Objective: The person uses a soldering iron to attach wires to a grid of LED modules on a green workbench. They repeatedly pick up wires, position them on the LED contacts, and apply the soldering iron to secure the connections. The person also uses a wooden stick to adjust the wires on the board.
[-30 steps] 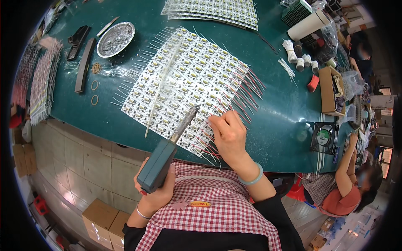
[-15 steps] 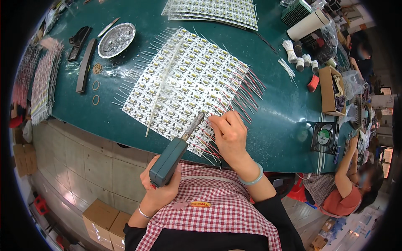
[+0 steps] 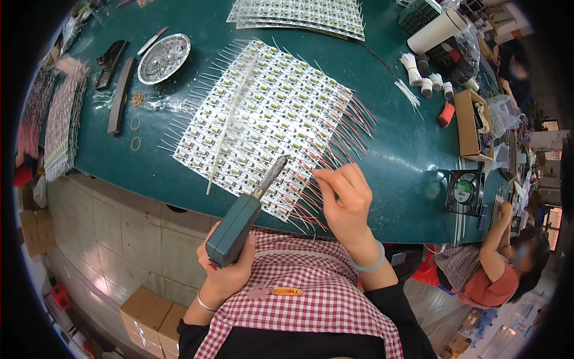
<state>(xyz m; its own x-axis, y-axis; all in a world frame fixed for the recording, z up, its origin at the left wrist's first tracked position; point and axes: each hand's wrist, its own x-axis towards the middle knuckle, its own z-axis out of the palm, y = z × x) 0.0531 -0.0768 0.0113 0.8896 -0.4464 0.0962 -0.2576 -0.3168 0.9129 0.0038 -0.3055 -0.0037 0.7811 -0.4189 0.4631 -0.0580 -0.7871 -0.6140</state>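
My left hand (image 3: 232,274) is wrapped round the dark green body of a soldering gun (image 3: 232,230). Its grey metal tip points up and away, over the right part of a white panel of small circuit boards (image 3: 257,122) with yellow components. My right hand (image 3: 348,200) is closed in a pinch just off the panel's right edge, beside the tip. Thin red and white wires (image 3: 353,134) fan out along that edge. Whatever the pinched fingers hold is too small to make out. A pale thin rod (image 3: 220,149) lies lengthwise across the panel.
A foil-like round dish (image 3: 164,58), dark bars (image 3: 121,99) and rubber bands (image 3: 136,143) lie on the left. More panels (image 3: 299,18) lie at the far side. Bundled white wires (image 3: 411,69), a cardboard box (image 3: 472,125) and a fan (image 3: 464,191) stand right, near a co-worker (image 3: 487,263).
My right hand has moved right and slightly nearer, away from the panel and the soldering tip. The soldering gun has shifted a little to the left and away from me.
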